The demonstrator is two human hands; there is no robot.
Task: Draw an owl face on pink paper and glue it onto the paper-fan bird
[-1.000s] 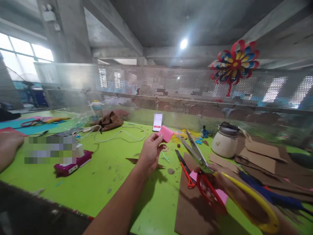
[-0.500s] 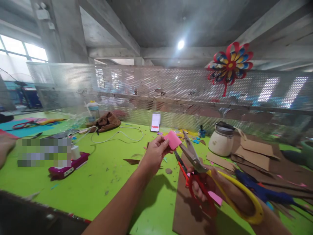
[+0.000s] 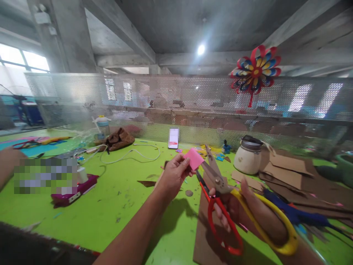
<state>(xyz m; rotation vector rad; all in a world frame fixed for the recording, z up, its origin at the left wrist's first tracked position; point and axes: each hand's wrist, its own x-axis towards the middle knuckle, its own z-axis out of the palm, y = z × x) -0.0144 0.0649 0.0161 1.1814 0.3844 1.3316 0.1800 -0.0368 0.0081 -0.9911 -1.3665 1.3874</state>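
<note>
My left hand (image 3: 173,176) pinches a small pink square of paper (image 3: 193,159) between thumb and fingertips, raised above the green table. My right hand (image 3: 245,211) holds large scissors (image 3: 217,180) with one red and one yellow handle, the thumb on the yellow side and fingers by the red. Their blades are apart and point at the paper's right edge; whether they touch it I cannot tell. Just under the blades shows a slim red tool with a dark tip (image 3: 202,183), partly hidden. Below my right hand lies a brown cardboard sheet (image 3: 202,235).
A phone (image 3: 173,138) stands by the perforated screen (image 3: 165,99). At right are a cream jar (image 3: 247,160), cardboard pieces (image 3: 288,175) and a blue glue gun (image 3: 295,213). A purple power strip (image 3: 74,191) lies left, near another person's hand (image 3: 11,162).
The scissors' red handle has swung down and away from the yellow one. The pink paper stays in my left hand. At far left, the other person's hand has moved up.
</note>
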